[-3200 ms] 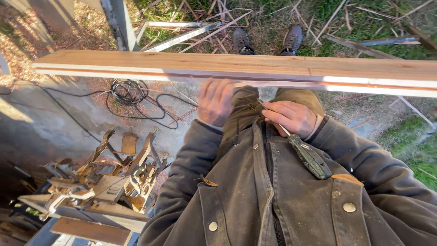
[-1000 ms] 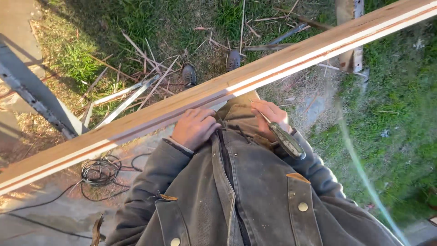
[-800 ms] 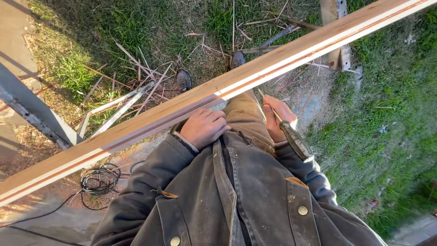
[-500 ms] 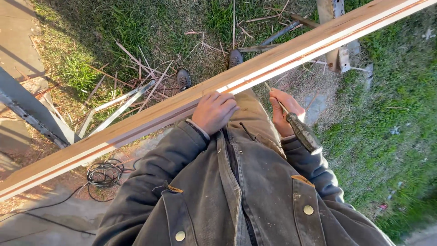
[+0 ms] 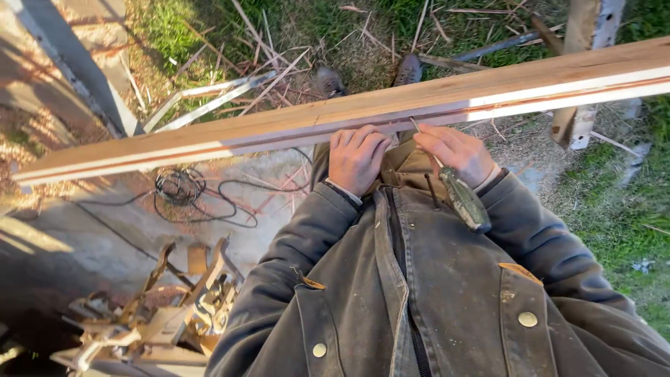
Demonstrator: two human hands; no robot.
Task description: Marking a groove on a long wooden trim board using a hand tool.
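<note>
The long wooden board (image 5: 363, 115) barred the way straight across, with the left hand (image 5: 356, 159) and right hand (image 5: 457, 152) pressed close under its near edge. The chisel (image 5: 457, 192) filled the narrow gap by the right wrist. Above the board lay open air. Below left, a cable coil (image 5: 179, 187) and stacked wooden frames (image 5: 167, 300) crowded the concrete.

Outdoor work yard: grass (image 5: 614, 230), wood offcuts (image 5: 279, 49), coiled cable (image 5: 180, 187).

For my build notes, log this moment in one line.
left hand: on plank | right hand: holds chisel at plank edge
</note>
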